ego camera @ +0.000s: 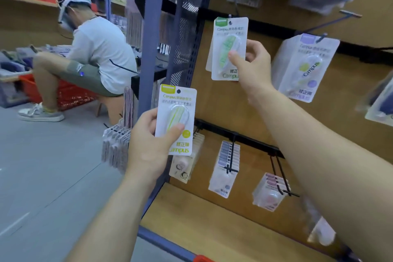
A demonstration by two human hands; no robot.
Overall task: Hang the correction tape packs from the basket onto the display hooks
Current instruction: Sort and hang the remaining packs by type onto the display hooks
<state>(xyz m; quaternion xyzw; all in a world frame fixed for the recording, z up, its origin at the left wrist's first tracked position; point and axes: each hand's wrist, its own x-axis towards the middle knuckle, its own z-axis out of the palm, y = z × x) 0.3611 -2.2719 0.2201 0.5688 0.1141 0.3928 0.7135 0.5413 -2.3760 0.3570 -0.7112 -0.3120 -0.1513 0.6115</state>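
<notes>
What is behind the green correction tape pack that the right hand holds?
A second pack sits right behind the green correction tape pack; only its left edge shows. Its front is covered.

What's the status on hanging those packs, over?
Right hand pinches green pack at the upper hook. Left hand holds yellow pack, not yet hung. No obstruction seen.
</notes>
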